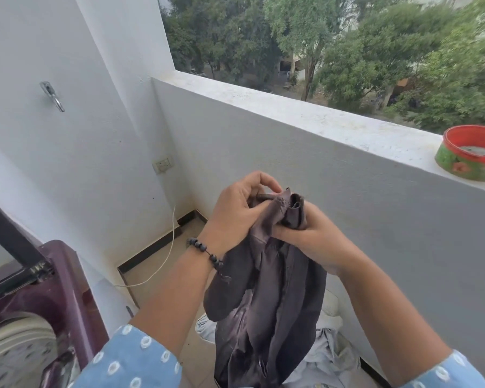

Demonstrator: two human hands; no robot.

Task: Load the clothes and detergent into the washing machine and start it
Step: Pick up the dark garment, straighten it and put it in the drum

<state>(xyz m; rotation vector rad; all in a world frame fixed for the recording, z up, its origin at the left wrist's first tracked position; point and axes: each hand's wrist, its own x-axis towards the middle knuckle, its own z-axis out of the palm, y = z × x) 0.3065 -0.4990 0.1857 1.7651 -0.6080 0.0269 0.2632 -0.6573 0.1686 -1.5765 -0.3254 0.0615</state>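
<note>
- Clothes (266,312) hanging between both hands in front of the chest: one dark garment, bunched at its top edge, drooping down toward the floor and well apart from the drum.
- Pinching that top edge with the left hand (235,211), thumb and forefinger curled round a fold; gripping the same bunch from the other side with the right hand (305,236), fingers wrapped under the cloth.
- Lying just beneath, a pale heap of laundry (325,348) on the tiles, partly hidden by the dark garment, so count and kind impossible to make out.
- Standing at lower left, washing machine (65,289) with lid (6,236) raised and drum (20,343) showing; cropped by the frame edge, inside mostly out of sight, so load within not readable.
- Judging progress as early: loading apparently under way, detergent nowhere visible, starting not yet done; control panel outside the view.
- Trailing along the floor, a cord (168,256); wall socket (163,164) above it, plug not discernible.
- Resting farther off on the parapet (305,113), a red-rimmed tin (473,155), contents unclear.
</note>
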